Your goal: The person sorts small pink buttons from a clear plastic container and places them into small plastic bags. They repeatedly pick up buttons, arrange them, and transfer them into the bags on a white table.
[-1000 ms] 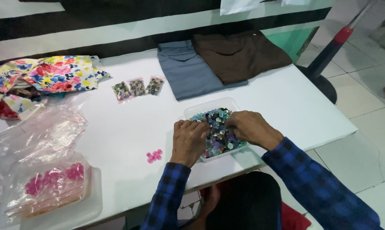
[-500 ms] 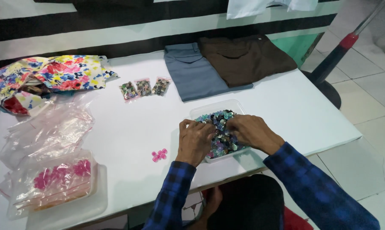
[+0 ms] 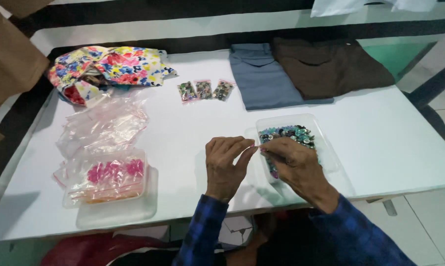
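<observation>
**Hands meet at the bead tray's near-left corner**

A white table (image 3: 390,143) fills the view. At its far edge lie three folded cloths: a brown one (image 3: 330,69) on the right, a grey-blue one (image 3: 264,76) partly under it, and a floral one (image 3: 109,69) well apart at the far left. Near the floral cloth lies a loose heap of clear bags (image 3: 104,123). In front of the heap stands a clear box (image 3: 109,180) holding a bag with pink pieces, set on a clear lid (image 3: 133,212) near the table's front edge.

The tray (image 3: 326,135), clear and shallow, sits right of centre, filled with mixed dark and teal beads (image 3: 289,135). The right hand (image 3: 296,165) rests over the tray's near part, covering some beads, fingers curled narrow with the tips pointing left. The left hand (image 3: 227,165) lies on the table just left of the tray, thumb and forefinger pinched together. The fingertips of both hands meet at the tray's near-left corner; what they pinch is too small to tell.

Three small filled bags (image 3: 205,90) lie in a row beyond the hands, between the floral cloth and the grey-blue one.
</observation>
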